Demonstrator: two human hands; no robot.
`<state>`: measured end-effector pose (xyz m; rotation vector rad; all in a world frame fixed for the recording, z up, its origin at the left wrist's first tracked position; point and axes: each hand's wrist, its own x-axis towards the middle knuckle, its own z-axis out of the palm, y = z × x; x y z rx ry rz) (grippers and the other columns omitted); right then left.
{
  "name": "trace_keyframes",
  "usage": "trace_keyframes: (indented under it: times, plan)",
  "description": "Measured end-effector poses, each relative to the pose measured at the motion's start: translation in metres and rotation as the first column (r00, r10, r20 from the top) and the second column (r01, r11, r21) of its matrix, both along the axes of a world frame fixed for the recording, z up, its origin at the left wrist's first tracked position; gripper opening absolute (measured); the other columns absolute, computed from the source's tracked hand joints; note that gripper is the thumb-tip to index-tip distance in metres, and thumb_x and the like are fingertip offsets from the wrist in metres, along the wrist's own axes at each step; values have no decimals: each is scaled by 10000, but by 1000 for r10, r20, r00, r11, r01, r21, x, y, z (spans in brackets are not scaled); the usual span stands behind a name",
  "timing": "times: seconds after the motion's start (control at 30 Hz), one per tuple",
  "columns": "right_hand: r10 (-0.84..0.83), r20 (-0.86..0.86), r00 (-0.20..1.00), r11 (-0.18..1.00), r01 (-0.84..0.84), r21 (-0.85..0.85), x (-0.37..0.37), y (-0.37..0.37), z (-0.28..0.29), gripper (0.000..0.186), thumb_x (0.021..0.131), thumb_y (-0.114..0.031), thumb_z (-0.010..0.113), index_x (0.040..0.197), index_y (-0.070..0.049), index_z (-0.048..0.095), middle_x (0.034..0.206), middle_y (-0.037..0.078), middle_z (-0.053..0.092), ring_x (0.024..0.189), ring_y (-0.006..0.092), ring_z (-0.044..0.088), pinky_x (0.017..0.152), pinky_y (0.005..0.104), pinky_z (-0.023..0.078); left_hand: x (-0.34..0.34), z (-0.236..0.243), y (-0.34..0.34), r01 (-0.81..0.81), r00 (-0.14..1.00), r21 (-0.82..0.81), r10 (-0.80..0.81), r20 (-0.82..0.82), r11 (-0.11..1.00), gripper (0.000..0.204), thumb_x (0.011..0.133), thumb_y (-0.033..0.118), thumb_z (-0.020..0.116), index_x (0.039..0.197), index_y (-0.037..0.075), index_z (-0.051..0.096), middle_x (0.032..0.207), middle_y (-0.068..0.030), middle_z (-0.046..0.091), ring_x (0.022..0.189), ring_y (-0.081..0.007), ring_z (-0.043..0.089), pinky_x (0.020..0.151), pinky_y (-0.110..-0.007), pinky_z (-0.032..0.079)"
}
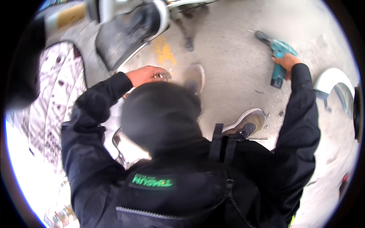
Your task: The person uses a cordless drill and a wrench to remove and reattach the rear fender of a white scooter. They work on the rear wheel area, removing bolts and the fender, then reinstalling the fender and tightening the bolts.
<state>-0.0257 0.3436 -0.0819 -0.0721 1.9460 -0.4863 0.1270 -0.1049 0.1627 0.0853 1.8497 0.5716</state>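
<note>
My right hand (288, 62) is wrapped round the handle of a teal and black cordless drill (282, 48), held out to the right over the ground. A thin bit at the front of the drill points to the upper left. My left hand (149, 75) is at the left, close to the grey footboard of a scooter (114, 40). Its fingers are curled together, and what they hold, if anything, is too small and blurred to name. My bent knee in dark trousers (161, 117) hides the area just below that hand.
A seat with a pale patterned cover (61, 79) stands at the left. On the concrete floor (232, 64) there is a yellow paint mark (164, 51). A white curved panel (332, 81) lies at the right. My shoes (247, 123) are on the floor between my arms.
</note>
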Motion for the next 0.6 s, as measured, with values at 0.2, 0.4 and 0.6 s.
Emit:
trace_keyframes:
  times: [0.2, 0.4, 0.6]
  plan:
    - [239, 327, 914, 971, -220, -95, -24, -30, 27, 558, 886, -439, 700, 915, 117, 669, 752, 239, 702, 621, 307, 715, 499, 409, 560, 355, 14, -130, -95, 941, -444, -66, -333, 891, 300, 943, 282, 544, 1139, 106, 688, 1034, -168, 709, 907, -343, 677, 827, -409, 526]
    - [175, 278, 944, 976, -130, -172, -56, -26, 71, 562, 874, -455, 705, 1027, 82, 644, 817, 201, 724, 652, 267, 728, 513, 379, 569, 509, -8, -63, -372, 692, -553, 620, 370, 746, 362, 881, 248, 646, 1221, 124, 649, 1090, -32, 702, 883, -277, 701, 781, -434, 572]
    - [350, 236, 907, 915, -277, -293, -28, -63, 87, 605, 843, -467, 733, 1131, 49, 603, 888, 155, 730, 758, 236, 735, 595, 357, 579, 441, 9, -173, -190, 910, -560, 359, 207, 806, 298, 871, 335, 663, 1091, 147, 736, 1031, -100, 724, 965, -320, 684, 891, -433, 532]
